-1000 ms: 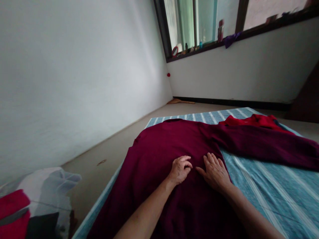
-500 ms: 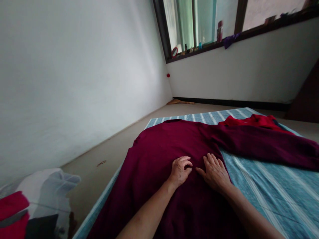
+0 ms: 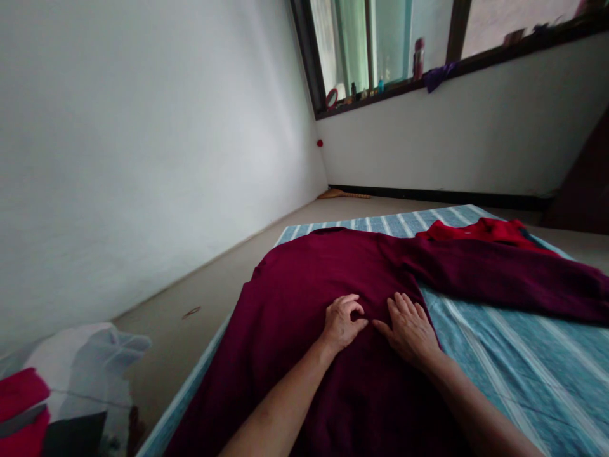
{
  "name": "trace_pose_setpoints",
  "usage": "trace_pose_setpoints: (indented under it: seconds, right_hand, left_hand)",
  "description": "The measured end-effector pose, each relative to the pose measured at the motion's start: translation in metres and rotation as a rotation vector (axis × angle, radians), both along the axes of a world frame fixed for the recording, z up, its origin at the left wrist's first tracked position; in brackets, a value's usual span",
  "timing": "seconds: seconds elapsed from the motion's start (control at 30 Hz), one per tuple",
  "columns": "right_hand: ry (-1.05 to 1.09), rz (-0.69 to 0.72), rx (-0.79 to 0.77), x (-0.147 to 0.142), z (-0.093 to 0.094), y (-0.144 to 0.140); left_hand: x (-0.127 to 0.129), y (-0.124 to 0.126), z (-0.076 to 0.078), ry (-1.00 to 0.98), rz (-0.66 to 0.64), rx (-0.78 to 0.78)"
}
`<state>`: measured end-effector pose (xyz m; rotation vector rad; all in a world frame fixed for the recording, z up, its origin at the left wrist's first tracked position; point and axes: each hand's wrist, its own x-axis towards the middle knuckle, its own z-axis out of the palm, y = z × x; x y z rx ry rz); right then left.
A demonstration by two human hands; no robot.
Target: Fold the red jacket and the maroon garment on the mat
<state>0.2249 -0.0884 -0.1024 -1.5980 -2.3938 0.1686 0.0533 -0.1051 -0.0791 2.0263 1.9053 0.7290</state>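
I have both hands on the maroon sweater [image 3: 304, 298] spread on the striped mattress [image 3: 514, 362], left hand [image 3: 341, 322] pinching the knit with curled fingers, right hand [image 3: 412, 330] flat and empty at its 3 o'clock, smoothing before, I judge, folding the sleeve [image 3: 504, 279] inward.

No readable text, labels, brands or numbers anywhere. The small bottles on the dark window sill [image 3: 380, 89] are too far and blurred to read; the maroon knitted sweater [image 3: 323, 285] shows no print.
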Motion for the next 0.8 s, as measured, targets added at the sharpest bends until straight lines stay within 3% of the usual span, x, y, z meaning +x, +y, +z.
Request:
trace_pose_setpoints:
  seconds: [0.13,0.23,0.33,0.43,0.6,0.8]
  right_hand:
    - [0.003,-0.057,0.080,0.007,0.015,0.000]
    - [-0.011,-0.196,0.061,0.019,0.027,0.004]
    - [0.015,-0.312,-0.102,0.034,0.033,0.012]
    - [0.082,-0.336,-0.285,0.048,0.031,0.023]
    - [0.326,-0.265,-0.599,0.059,0.022,0.035]
    - [0.552,-0.171,-0.817,0.058,0.029,0.028]
  left_hand:
    - [-0.001,0.002,-0.003,-0.005,0.025,0.015]
    - [-0.001,0.002,-0.006,-0.013,0.023,0.023]
    - [-0.001,0.002,-0.007,-0.022,0.030,0.022]
    - [-0.001,0.002,-0.006,-0.032,0.036,0.015]
    - [-0.001,0.002,-0.005,-0.038,0.039,-0.001]
    - [-0.003,0.002,-0.005,-0.030,0.041,0.003]
